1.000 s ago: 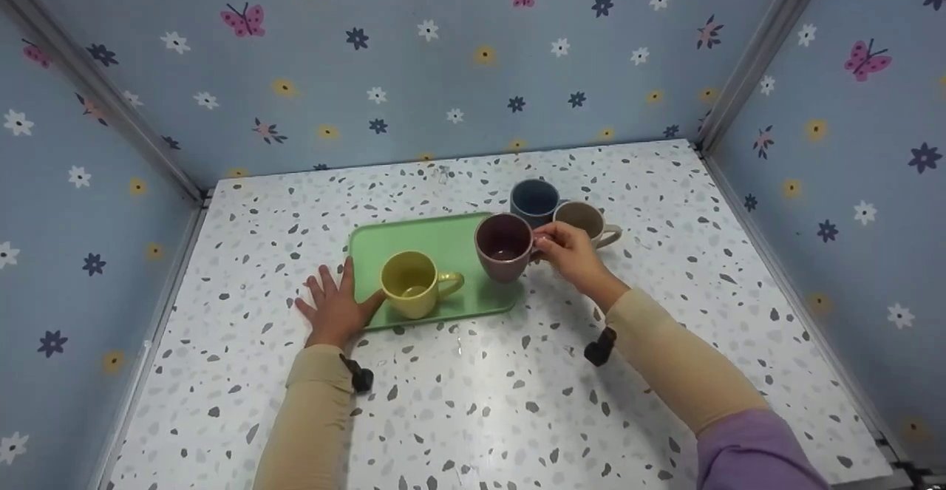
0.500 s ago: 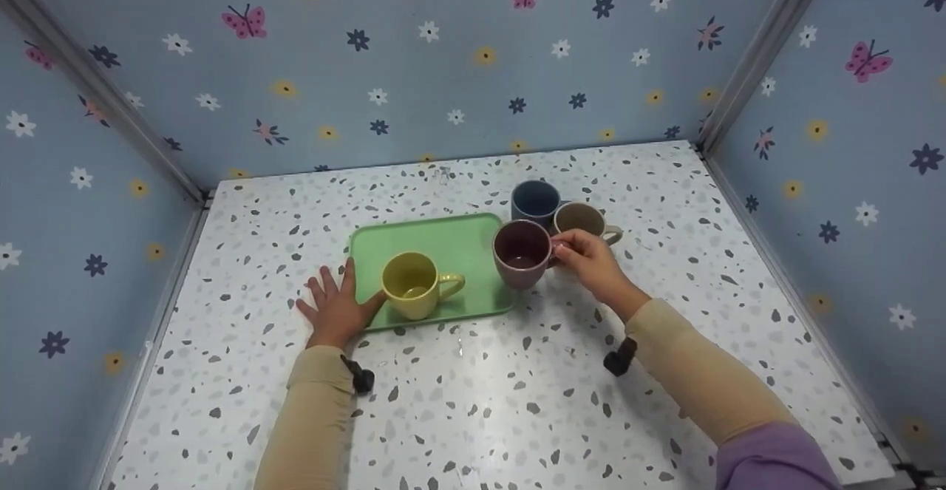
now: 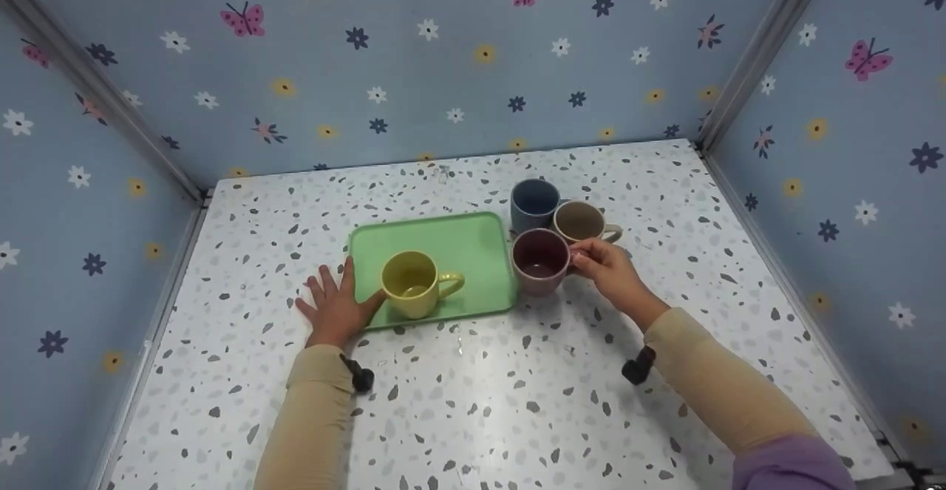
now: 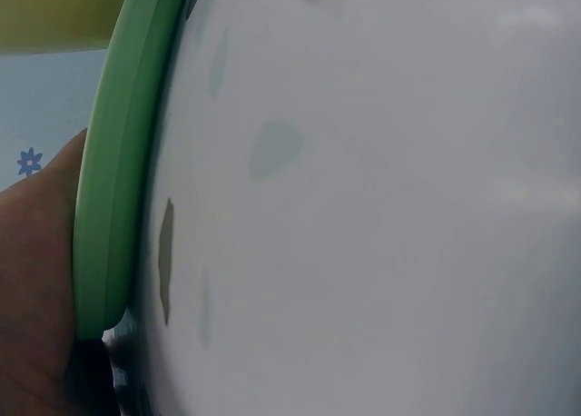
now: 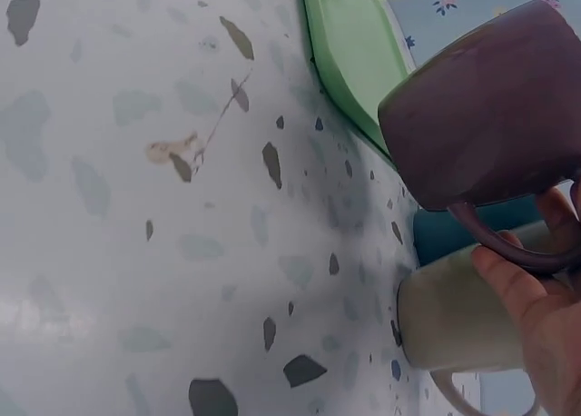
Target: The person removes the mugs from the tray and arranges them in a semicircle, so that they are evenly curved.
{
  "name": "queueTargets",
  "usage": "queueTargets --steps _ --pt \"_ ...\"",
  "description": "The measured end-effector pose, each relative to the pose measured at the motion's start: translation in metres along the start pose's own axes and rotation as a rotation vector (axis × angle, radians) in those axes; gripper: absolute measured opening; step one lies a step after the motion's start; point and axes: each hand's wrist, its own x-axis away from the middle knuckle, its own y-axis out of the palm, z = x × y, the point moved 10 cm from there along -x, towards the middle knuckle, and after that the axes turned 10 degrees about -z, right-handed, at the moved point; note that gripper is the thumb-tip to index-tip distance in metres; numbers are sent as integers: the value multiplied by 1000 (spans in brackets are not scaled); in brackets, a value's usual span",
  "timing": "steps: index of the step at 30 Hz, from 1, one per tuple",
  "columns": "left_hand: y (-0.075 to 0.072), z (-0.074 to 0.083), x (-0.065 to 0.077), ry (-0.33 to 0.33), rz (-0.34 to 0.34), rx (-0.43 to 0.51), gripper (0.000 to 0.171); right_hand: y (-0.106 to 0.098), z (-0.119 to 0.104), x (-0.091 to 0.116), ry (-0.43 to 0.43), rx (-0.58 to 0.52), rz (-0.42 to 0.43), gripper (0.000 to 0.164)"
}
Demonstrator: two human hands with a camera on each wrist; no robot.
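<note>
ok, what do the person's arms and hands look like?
Left hand and right hand: bare, no gloves. Beige fabric sleeves cover both forearms; purple fabric shows above the right one. Small black devices at both wrists.

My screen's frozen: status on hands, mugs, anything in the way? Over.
Right hand holding maroon mug by its handle, above table, beside green tray. Left hand spread at tray's left end. Blue mug and beige mug close behind maroon mug.
</note>
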Motion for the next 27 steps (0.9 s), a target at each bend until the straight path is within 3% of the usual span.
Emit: queueTargets --steps 15,27 --pt "-3 4 4 9 16 0 112 -23 20 19 41 -3 7 27" --pt "-2 4 3 1 0 -8 111 -37 31 32 19 25 0 28"
